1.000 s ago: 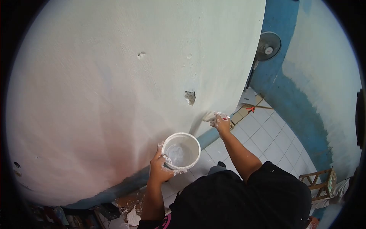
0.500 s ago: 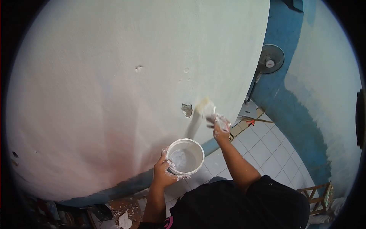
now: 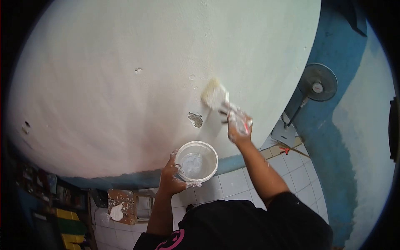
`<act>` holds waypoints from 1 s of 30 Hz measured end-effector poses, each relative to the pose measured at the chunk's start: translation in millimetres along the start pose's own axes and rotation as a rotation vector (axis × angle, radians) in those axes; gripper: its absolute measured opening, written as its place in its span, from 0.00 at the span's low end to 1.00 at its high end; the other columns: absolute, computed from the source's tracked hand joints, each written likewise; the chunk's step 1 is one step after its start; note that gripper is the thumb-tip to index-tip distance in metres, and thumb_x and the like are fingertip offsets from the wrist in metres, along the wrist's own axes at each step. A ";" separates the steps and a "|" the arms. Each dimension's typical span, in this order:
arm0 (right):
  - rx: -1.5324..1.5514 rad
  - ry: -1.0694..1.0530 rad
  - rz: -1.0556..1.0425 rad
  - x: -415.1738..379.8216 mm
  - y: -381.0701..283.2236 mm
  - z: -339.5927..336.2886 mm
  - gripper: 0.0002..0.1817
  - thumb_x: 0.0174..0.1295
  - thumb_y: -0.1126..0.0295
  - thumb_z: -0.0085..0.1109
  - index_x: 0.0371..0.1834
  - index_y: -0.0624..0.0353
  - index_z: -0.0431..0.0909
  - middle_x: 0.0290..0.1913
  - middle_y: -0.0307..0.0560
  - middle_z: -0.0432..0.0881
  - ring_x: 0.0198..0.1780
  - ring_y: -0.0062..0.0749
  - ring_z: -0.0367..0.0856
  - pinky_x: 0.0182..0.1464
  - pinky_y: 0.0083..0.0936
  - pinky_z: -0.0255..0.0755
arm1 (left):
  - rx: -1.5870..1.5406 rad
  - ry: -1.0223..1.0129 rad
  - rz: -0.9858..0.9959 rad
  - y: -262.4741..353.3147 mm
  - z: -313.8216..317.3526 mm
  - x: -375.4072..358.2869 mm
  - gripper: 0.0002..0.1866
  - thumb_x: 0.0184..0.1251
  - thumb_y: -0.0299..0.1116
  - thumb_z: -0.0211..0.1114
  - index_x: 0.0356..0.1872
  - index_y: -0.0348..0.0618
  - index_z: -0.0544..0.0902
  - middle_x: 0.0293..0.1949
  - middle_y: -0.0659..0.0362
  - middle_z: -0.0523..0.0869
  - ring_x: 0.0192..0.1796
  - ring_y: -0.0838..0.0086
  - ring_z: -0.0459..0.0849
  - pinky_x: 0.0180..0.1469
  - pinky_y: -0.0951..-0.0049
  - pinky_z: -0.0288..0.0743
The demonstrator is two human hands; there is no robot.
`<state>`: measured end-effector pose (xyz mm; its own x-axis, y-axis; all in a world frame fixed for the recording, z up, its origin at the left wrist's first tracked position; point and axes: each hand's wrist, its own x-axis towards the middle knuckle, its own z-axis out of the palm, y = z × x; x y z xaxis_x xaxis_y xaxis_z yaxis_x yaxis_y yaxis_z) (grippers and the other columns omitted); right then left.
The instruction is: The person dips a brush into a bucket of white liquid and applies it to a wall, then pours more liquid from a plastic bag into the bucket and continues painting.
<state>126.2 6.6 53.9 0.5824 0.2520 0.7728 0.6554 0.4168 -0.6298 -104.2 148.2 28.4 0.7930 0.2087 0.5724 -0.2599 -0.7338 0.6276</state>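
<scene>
My right hand (image 3: 240, 125), smeared with white paint, is closed round the handle of a wide paintbrush (image 3: 215, 95). Its pale bristles are against the whitish wall (image 3: 166, 41), just above and right of a chipped hole (image 3: 195, 119) showing rough grey plaster. Lower down, my left hand (image 3: 171, 175) grips a white plastic bucket (image 3: 214, 166) by its side, fingers spotted with white. A little whitish liquid lies at the bucket's bottom.
A standing fan (image 3: 317, 86) is at the right by a blue wall section (image 3: 329, 46). A paint-spattered wooden stool (image 3: 122, 208) stands lower left on the tiled floor (image 3: 233, 183). A broom (image 3: 291, 150) lies near the fan's base.
My right hand has moved the brush up and to the left along the wall. My view has shifted, bringing the stool further into sight. The left hand still holds the bucket.
</scene>
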 end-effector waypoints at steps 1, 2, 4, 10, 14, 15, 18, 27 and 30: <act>0.013 0.040 0.125 -4.9 -1.1 -3.9 0.13 0.62 0.72 0.50 0.46 0.70 0.74 0.48 0.57 0.80 0.40 0.36 0.83 0.32 0.22 0.78 | -0.008 0.016 -0.037 4.2 3.0 1.2 0.39 0.18 0.48 0.84 0.30 0.24 0.79 0.55 0.30 0.71 0.60 0.46 0.73 0.59 0.58 0.69; 0.022 0.082 0.259 -7.3 -5.8 -7.5 0.12 0.59 0.74 0.52 0.42 0.70 0.76 0.44 0.55 0.82 0.38 0.32 0.83 0.33 0.21 0.77 | 0.031 0.023 -0.033 -1.0 7.1 -1.2 0.39 0.18 0.48 0.84 0.31 0.24 0.80 0.55 0.31 0.71 0.60 0.47 0.73 0.59 0.58 0.69; 0.007 0.107 0.221 7.8 -10.7 -12.9 0.10 0.55 0.76 0.55 0.38 0.70 0.79 0.39 0.53 0.84 0.34 0.28 0.83 0.33 0.19 0.77 | 0.108 0.026 -0.019 -17.4 11.9 -6.9 0.40 0.18 0.50 0.84 0.32 0.24 0.80 0.56 0.34 0.72 0.60 0.48 0.73 0.59 0.58 0.69; -0.612 -0.114 -0.634 147.2 -64.1 -24.8 0.14 0.50 0.81 0.58 0.41 0.63 0.80 0.44 0.57 0.82 0.34 0.38 0.84 0.37 0.22 0.78 | 0.240 -0.044 -0.197 -4.2 13.2 -2.0 0.44 0.23 0.47 0.84 0.46 0.30 0.77 0.55 0.42 0.75 0.58 0.58 0.74 0.63 0.61 0.65; -0.788 -0.309 -0.683 169.0 -40.1 -12.0 0.19 0.47 0.72 0.63 0.46 0.44 0.81 0.53 0.49 0.79 0.52 0.39 0.80 0.44 0.28 0.78 | 0.061 -0.022 -0.219 -8.7 16.4 -3.3 0.40 0.21 0.49 0.83 0.36 0.26 0.80 0.53 0.39 0.75 0.57 0.53 0.76 0.60 0.62 0.69; -0.835 -0.342 -0.672 165.6 -32.3 -6.1 0.19 0.47 0.72 0.63 0.46 0.44 0.80 0.56 0.49 0.76 0.55 0.40 0.78 0.46 0.29 0.78 | 0.040 -0.027 -0.197 -11.2 15.5 -3.1 0.40 0.21 0.49 0.83 0.37 0.26 0.80 0.53 0.38 0.75 0.58 0.53 0.76 0.60 0.62 0.69; -0.965 -0.460 -0.639 145.5 -20.3 1.0 0.15 0.52 0.68 0.58 0.45 0.46 0.80 0.64 0.50 0.68 0.64 0.41 0.69 0.49 0.30 0.77 | 0.002 -0.051 -0.141 -14.9 12.1 -2.6 0.40 0.22 0.48 0.84 0.36 0.26 0.80 0.53 0.38 0.75 0.58 0.52 0.75 0.60 0.62 0.68; -1.119 -1.374 -0.244 117.6 -42.8 -18.7 0.10 0.48 0.66 0.59 0.35 0.49 0.80 0.43 0.49 0.82 0.43 0.38 0.82 0.40 0.33 0.78 | -0.090 -0.119 0.077 -17.6 0.4 8.0 0.38 0.22 0.45 0.84 0.36 0.27 0.79 0.51 0.37 0.76 0.56 0.51 0.76 0.58 0.60 0.69; -1.016 -0.824 -0.556 174.0 -93.2 -51.3 0.11 0.47 0.66 0.60 0.37 0.47 0.80 0.36 0.45 0.82 0.36 0.38 0.82 0.36 0.34 0.75 | -0.153 -0.097 0.093 -10.3 0.7 12.1 0.36 0.22 0.45 0.84 0.31 0.25 0.79 0.50 0.34 0.75 0.55 0.48 0.77 0.58 0.60 0.70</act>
<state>191.1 -33.2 243.1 -0.0725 0.8412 0.5358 0.9627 -0.0814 0.2582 -91.5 157.8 28.4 0.8090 0.0763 0.5829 -0.4094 -0.6385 0.6517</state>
